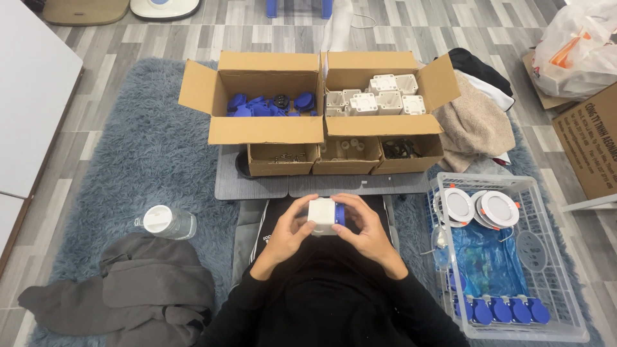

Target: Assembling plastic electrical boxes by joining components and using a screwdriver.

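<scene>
I hold a small white box with a blue cap (pixel 324 216) in front of my chest, my left hand (pixel 290 232) and right hand (pixel 365 232) each with fingers closed around its sides. Ahead, one open cardboard carton (pixel 257 132) holds blue parts, the one beside it (pixel 385 127) white housings. A clear plastic crate (pixel 553 257) sits at my right.

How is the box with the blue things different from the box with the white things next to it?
The left cardboard box holds blue parts, small and lying low in a jumble. The right cardboard box holds white square housings, bigger, blocky and piled higher. The left box sits nearer the water bottle, the right box nearer the white crate. Both are brown, open-flapped and side by side on the rug.
</scene>
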